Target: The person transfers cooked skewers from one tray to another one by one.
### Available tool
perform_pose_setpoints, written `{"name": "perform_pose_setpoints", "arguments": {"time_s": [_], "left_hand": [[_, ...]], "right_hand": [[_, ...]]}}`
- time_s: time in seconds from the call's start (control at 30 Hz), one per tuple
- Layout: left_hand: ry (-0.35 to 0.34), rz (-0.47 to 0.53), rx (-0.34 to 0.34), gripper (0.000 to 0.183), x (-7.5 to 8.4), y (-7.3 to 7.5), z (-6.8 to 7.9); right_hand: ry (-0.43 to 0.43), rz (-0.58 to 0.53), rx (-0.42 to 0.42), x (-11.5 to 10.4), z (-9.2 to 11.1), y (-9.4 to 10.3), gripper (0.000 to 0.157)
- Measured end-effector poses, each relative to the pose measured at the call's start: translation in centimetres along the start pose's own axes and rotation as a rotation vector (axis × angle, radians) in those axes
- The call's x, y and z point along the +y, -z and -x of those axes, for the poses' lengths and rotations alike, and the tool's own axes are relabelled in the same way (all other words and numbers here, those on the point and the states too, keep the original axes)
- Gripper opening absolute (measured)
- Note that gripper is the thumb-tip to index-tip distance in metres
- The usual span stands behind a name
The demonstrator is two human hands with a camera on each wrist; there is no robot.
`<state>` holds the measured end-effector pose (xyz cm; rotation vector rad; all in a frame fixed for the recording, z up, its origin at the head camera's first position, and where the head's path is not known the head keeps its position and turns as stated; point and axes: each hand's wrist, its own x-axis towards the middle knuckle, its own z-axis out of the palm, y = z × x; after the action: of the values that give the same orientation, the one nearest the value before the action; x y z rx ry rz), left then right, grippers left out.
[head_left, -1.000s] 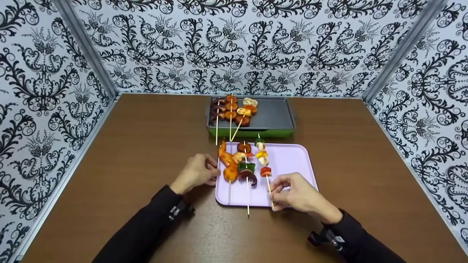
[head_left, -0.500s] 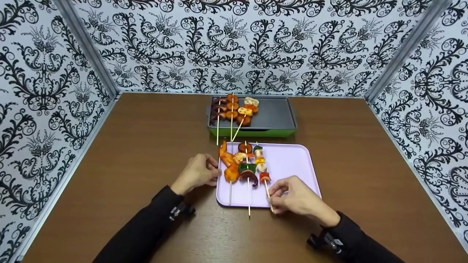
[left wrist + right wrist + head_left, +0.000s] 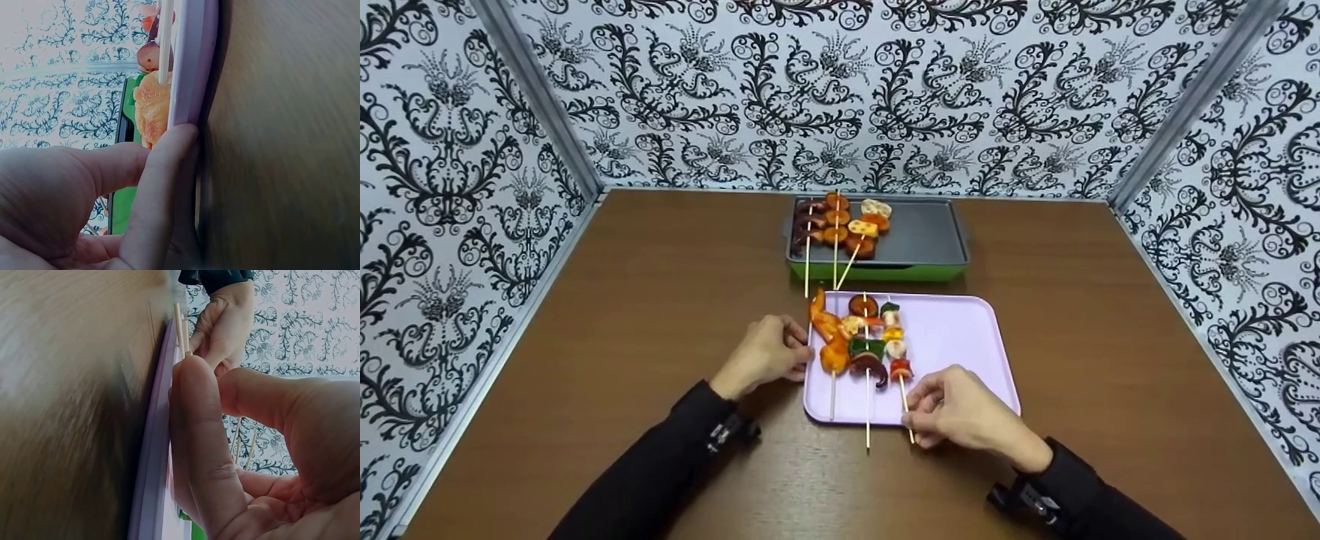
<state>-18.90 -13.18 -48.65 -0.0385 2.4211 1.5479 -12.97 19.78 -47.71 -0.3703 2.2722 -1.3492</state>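
My right grip (image 3: pixel 960 409) pinches a skewer (image 3: pixel 894 349) by its stick (image 3: pixel 903 391); it sits over the tray (image 3: pixel 952 322), just beside the middle skewer (image 3: pixel 867 347). My left grip (image 3: pixel 765 351) pinches the tray's edge. If I push left too hard, both skewers might bump and roll crooked.

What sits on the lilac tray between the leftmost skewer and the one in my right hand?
The head view shows another skewer there, with a green piece and a dark curled piece.
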Motion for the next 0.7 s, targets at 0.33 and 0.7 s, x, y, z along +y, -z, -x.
{"name": "perform_pose_setpoints", "arguments": {"time_s": [0.33,0.7], "left_hand": [[-0.012,-0.006,0.008,0.018,-0.07,-0.06,-0.01],[-0.019,-0.011,0.021,0.018,-0.06,-0.25,0.03]], "right_hand": [[0.013,0.021,0.007,0.11,-0.13,-0.13,0.016],[0.022,0.051,0.018,-0.10,0.00,0.03,0.018]]}}
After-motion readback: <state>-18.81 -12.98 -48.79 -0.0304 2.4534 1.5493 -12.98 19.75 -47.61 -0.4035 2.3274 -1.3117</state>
